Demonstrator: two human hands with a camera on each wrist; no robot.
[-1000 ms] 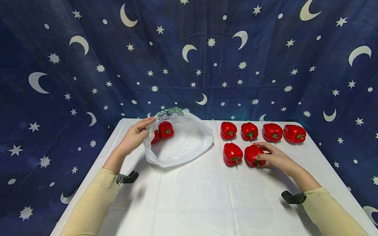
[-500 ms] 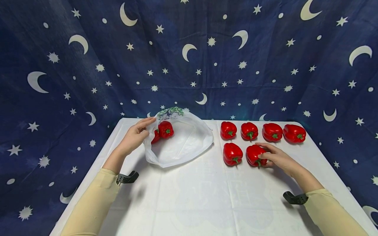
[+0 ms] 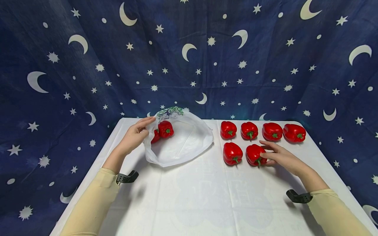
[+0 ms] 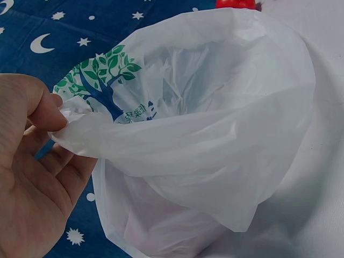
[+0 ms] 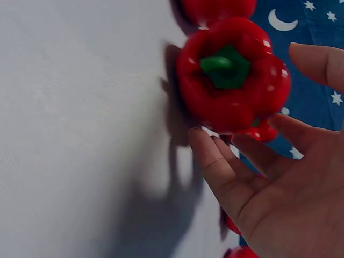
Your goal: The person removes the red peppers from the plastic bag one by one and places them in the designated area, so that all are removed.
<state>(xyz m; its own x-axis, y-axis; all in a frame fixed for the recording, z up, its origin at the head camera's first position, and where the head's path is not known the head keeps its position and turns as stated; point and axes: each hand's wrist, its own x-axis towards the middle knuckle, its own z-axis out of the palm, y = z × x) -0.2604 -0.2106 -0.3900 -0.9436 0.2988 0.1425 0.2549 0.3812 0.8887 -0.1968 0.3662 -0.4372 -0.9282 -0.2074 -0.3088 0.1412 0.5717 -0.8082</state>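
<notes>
My left hand [image 3: 132, 138] pinches the rim of a white plastic bag [image 4: 231, 145] with a green tree print, thumb against fingers. Inside the bag's wide mouth, red bell peppers [image 3: 166, 129] show at the left in the head view; one is partly covered. My right hand [image 3: 284, 160] is beside the front-row bell pepper [image 3: 255, 155] on the right, with fingers spread and loosely bent. In the right wrist view, that pepper's green stem [image 5: 226, 67] faces the camera and the fingers are not closed round it. Whether a fingertip touches it, I cannot tell.
Left of that pepper sits another bell pepper [image 3: 232, 154]. Behind them runs a back row of several more, from one pepper [image 3: 228, 130] to another [image 3: 294, 133]. A white cloth [image 3: 200, 200] covers the table; a blue moon-and-star curtain [image 3: 189, 65] hangs behind.
The front right pepper has shifted slightly right and stands on the cloth. My right hand has drawn back a little to the right, its fingers spreading off the pepper. My left hand stays still.
</notes>
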